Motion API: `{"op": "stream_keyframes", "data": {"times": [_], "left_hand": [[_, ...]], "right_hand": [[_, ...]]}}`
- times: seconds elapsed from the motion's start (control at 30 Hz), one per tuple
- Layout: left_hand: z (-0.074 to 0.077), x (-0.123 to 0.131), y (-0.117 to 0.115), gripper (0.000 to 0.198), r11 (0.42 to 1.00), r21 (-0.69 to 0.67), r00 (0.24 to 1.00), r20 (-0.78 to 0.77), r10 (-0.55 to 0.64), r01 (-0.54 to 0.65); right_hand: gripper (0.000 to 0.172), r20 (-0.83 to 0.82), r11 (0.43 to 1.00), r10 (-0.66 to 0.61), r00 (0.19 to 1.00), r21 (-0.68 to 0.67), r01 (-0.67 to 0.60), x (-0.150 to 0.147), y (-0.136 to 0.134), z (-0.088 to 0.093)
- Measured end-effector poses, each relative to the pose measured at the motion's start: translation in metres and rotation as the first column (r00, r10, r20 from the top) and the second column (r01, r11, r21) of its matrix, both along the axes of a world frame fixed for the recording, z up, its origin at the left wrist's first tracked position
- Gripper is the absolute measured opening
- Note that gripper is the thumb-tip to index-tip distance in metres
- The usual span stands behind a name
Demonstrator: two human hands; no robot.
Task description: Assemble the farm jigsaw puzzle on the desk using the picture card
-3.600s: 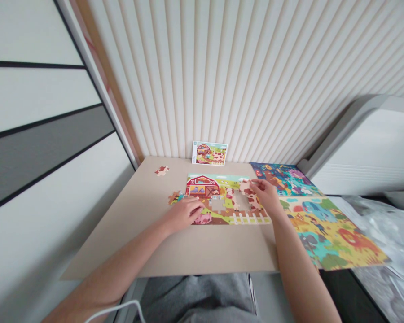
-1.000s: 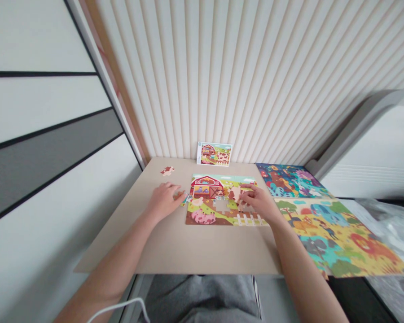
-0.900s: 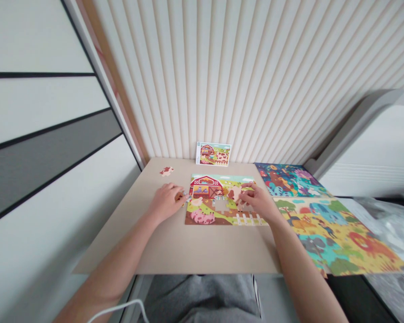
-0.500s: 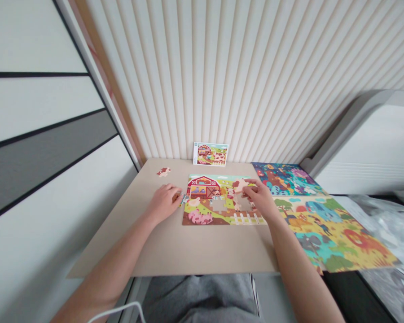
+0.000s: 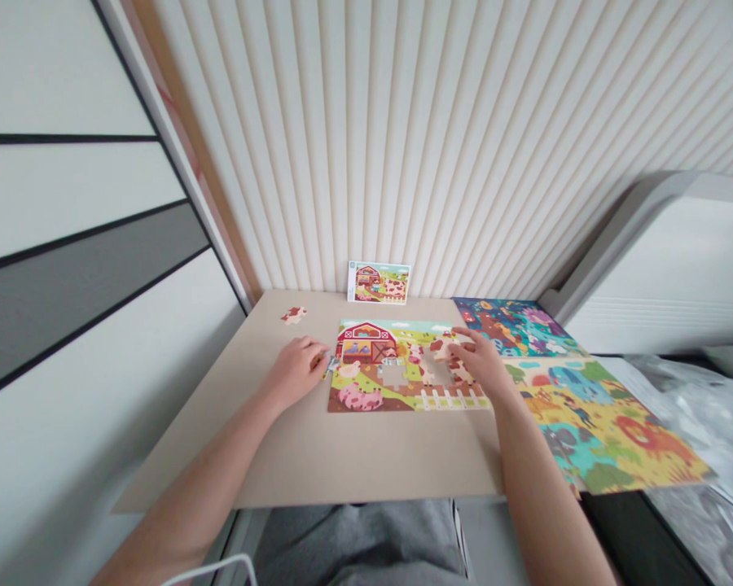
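On the table lies a farm jigsaw puzzle (image 5: pixel 366 397) with a red barn, a pink pig and a white fence. Two gaps show in it: one below the farmer and one in the cow. My right hand (image 5: pixel 481 360) pinches a cow-patterned puzzle piece (image 5: pixel 440 348) at the upper side of the cow gap; whether it lies flat there I cannot tell. At the puzzle's left edge, my left hand (image 5: pixel 294 373) is closed on a small colourful puzzle piece (image 5: pixel 330 367), mostly hidden by the fingers. A loose brown-and-cream piece (image 5: pixel 294 315) lies at the table's back left.
A picture card (image 5: pixel 379 282) of the same farm scene stands against the pleated blind (image 5: pixel 391 146). To the right lie a dark blue puzzle (image 5: pixel 519 325) and a yellow animal puzzle (image 5: pixel 616 423), which overhangs the table edge. Clear plastic wrapping (image 5: pixel 696 407) is beyond.
My right hand has lowered the cow piece slightly toward the gap, and the piece now sits closer to the puzzle. My left hand stays beside the puzzle's left edge, and the view has shifted slightly.
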State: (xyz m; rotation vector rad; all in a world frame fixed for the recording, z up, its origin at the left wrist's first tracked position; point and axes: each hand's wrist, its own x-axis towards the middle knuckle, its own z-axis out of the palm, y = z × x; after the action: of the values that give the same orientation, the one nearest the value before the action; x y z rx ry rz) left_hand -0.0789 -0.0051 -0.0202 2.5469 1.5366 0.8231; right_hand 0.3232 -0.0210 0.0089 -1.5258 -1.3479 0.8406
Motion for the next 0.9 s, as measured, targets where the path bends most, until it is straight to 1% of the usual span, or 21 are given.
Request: {"op": "stream_keyframes", "data": {"times": [0.07,0.1,0.17,0.23,0.33,0.43,0.5,0.6,0.7,0.8,0.9], "left_hand": [[0.0,0.0,-0.001,0.023,1.0,0.0,1.0,-0.002,0.001,-0.001],[0.0,0.001,-0.001,0.023,1.0,0.0,1.0,-0.001,0.002,-0.002],[0.0,0.001,-0.001,0.023,1.0,-0.001,1.0,0.001,-0.003,0.003],[0.0,0.002,-0.001,0.024,1.0,-0.007,1.0,0.0,-0.008,0.008],[0.001,0.002,-0.002,0.025,0.999,-0.025,1.0,-0.012,-0.029,0.029],[0.003,0.004,-0.004,0.027,0.998,-0.037,0.998,-0.03,-0.061,0.059],[0.004,0.005,-0.006,0.029,0.996,-0.044,0.996,-0.043,-0.08,0.078],[0.007,0.008,-0.01,0.031,0.992,-0.058,0.992,-0.061,-0.113,0.109],[0.008,0.012,-0.013,0.035,0.987,-0.075,0.985,-0.086,-0.151,0.145],[0.008,0.015,-0.016,0.038,0.981,-0.087,0.978,-0.107,-0.181,0.172],[0.008,0.017,-0.017,0.038,0.978,-0.098,0.974,-0.114,-0.193,0.183]], "right_hand": [[0.044,0.07,0.988,0.114,0.991,-0.111,-0.106,0.003,0.001,-0.007],[0.04,0.102,0.978,0.15,0.983,-0.159,-0.132,0.005,0.002,-0.011],[0.034,0.152,0.967,0.168,0.974,-0.218,-0.132,0.008,0.004,-0.019],[0.032,0.171,0.966,0.149,0.974,-0.237,-0.106,0.01,0.005,-0.023],[0.029,0.141,0.967,0.138,0.98,-0.234,-0.103,0.011,0.005,-0.025],[0.021,0.154,0.978,0.133,0.979,-0.181,-0.104,0.012,0.003,-0.024],[0.015,0.219,0.985,0.124,0.968,-0.144,-0.093,0.013,0.002,-0.023],[0.008,0.367,0.989,0.126,0.922,-0.121,-0.087,0.013,0.002,-0.022],[0.007,0.458,0.986,0.149,0.876,-0.134,-0.097,0.011,0.002,-0.021],[0.007,0.474,0.98,0.178,0.862,-0.161,-0.114,0.006,0.0,-0.018],[0.015,0.484,0.966,0.244,0.84,-0.199,-0.166,0.001,-0.002,-0.014]]}}
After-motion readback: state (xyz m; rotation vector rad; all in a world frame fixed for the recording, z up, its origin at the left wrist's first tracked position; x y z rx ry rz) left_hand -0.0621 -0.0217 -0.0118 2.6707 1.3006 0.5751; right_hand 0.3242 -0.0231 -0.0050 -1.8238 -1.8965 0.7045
